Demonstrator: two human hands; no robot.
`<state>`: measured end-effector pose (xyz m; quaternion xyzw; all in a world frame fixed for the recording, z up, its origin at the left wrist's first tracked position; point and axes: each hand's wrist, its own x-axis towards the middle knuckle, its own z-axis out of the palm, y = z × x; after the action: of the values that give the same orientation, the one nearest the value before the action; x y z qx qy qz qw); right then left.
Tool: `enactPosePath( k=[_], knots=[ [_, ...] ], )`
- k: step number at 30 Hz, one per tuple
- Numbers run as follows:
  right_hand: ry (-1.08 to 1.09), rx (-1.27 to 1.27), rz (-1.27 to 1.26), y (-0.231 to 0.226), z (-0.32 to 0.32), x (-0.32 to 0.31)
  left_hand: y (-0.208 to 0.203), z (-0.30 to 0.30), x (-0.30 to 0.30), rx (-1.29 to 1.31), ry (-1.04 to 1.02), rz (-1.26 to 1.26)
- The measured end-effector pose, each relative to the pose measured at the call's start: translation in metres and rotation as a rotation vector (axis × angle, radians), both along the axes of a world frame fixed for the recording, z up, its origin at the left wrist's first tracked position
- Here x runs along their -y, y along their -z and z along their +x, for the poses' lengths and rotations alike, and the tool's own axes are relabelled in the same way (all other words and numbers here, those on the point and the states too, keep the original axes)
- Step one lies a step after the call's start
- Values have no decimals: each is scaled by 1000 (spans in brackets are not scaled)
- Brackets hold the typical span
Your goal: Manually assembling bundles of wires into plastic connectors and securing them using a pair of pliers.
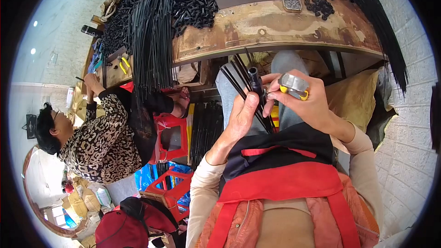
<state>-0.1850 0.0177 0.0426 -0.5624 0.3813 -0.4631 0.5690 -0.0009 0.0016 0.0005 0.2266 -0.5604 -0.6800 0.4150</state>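
"Brown wood, worn and stained: that's the surface [275, 30], biggest of all. What hangs off it?"

"Black rods. A left bundle [151, 41] spills over the near edge toward the left end, and a right bundle [383, 23] droops past the right corner."

"And the rods being handled?"

"A smaller bunch of rods [233, 79] slants just in front of the near edge, around its middle."

"How are the hands posed?"

"The left hand [243, 115] comes up from below, thumb upward, fingers closed round that bunch. The right hand [308, 97] angles in from the right, fingers curled about a grey-and-yellow tool [294, 82], thumb and forefinger nearly meeting."

"Smallest?"

"A black tube [253, 77], upright just beyond the left thumb; whether the right fingertips touch it, I cannot tell."
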Motion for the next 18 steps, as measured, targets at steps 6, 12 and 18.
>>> enactPosePath(
  k=[6, 12, 18],
  knots=[
    [-18, 48, -64, 0, 1, 5, -3, -1, 2, 14, -34, -13],
    [-76, 11, -32, 0, -5, 25, -2, -3, 9, -25, 27, 72],
    [-191, -396, 333, -32, -30, 13, 3, -4, 19, -222, 76, 181]
  ],
)
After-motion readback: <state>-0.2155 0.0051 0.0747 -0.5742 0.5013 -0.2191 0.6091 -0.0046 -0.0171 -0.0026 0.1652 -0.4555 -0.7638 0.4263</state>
